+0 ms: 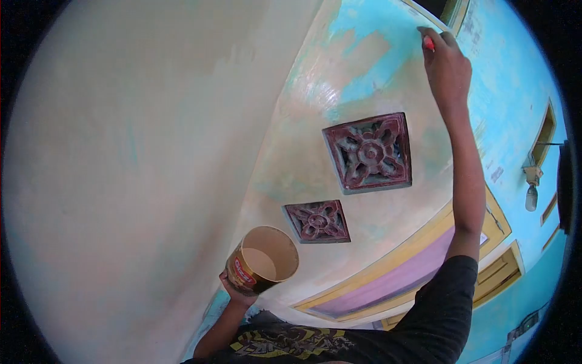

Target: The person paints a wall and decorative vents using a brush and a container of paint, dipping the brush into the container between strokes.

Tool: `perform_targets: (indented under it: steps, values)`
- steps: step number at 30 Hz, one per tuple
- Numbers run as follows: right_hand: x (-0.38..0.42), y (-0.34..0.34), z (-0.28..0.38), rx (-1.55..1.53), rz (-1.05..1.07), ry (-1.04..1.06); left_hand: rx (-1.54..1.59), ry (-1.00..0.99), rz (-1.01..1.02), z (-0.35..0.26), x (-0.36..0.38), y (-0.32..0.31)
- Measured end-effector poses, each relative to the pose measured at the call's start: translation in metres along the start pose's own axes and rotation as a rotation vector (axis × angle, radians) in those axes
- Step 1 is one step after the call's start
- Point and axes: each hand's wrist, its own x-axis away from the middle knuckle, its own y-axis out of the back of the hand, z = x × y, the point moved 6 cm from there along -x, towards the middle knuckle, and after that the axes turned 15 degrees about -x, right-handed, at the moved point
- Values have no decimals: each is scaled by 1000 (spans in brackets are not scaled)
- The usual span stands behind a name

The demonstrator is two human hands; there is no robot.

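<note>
Bucket point(245, 276) of pale paint point(259, 263) rests in our left grip point(241, 294), clasped around its lower part, just below the smaller vent point(317, 222) in view. Our right grip point(450, 71) is clenched on a red handle point(428, 43) near the upper edge of the wall point(291, 164), beside a blue patch point(377, 74). We cannot tell what the handle ends in.

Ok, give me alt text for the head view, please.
A person's raised right hand grips a red-ended tool near a wall patched blue and beige, while the left hand holds a labelled tub, beige inside. Two carved dark-red blocks are set into the wall.
</note>
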Motion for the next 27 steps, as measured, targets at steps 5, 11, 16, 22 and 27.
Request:
perform_targets:
  steps: [5, 11, 16, 22, 27]
  values:
    - [123, -87, 65, 57, 562, 516, -61, -6, 30, 6, -19, 19]
    - [143, -72, 109, -740, 726, 179, -32, 0, 90, 0, -15, -15]
    - [40, -42, -32, -600, 207, -312, -48, 44, 130, -2, -13, -12]
    - [138, -90, 86, 231, 528, 449, -58, -7, 55, -5, -20, 16]
    - [153, -71, 117, -547, 585, 365, -8, -21, 16, -8, -26, 10]
